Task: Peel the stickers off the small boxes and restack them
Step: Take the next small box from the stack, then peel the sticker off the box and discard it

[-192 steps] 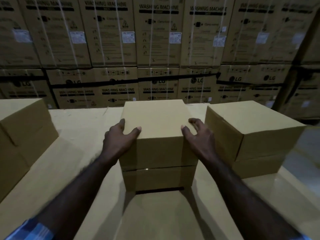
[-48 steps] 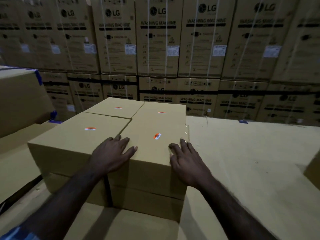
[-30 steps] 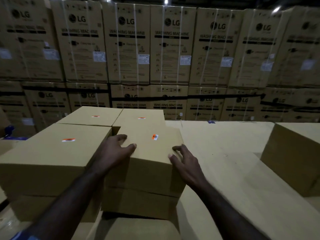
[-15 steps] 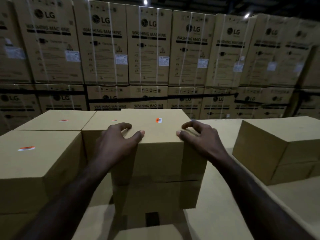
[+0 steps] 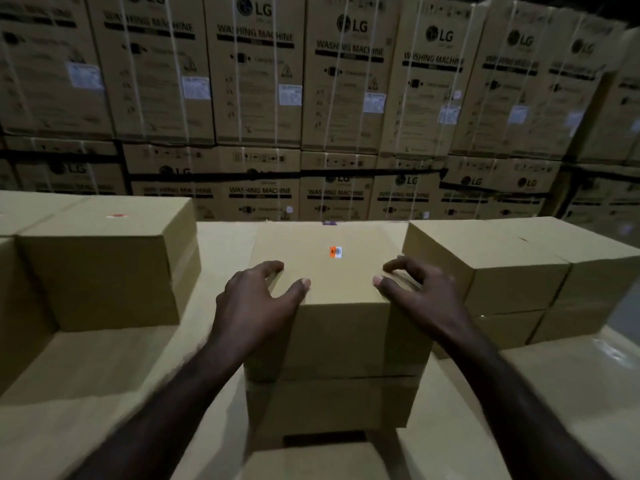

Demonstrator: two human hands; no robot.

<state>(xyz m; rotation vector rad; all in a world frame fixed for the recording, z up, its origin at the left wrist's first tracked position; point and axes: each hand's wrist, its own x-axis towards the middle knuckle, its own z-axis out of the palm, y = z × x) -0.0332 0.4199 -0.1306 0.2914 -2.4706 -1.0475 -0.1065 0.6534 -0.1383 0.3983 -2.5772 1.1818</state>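
Centre frame: left hand (image 5: 258, 304) and right hand (image 5: 420, 299) gripping box (image 5: 337, 327) sides, fingers curled over top; box now moving away from left stack (image 5: 100, 265), sticker (image 5: 335, 252) still on.

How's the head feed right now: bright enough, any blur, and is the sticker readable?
Head view: dim, darkest toward the corners; forearms and left stack motion-smeared; back wall bowed by the wide lens; orange sticker visible on the held box, print unreadable.

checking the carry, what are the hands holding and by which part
Both hands, left hand and right hand, grip the stickered box at its top side edges.
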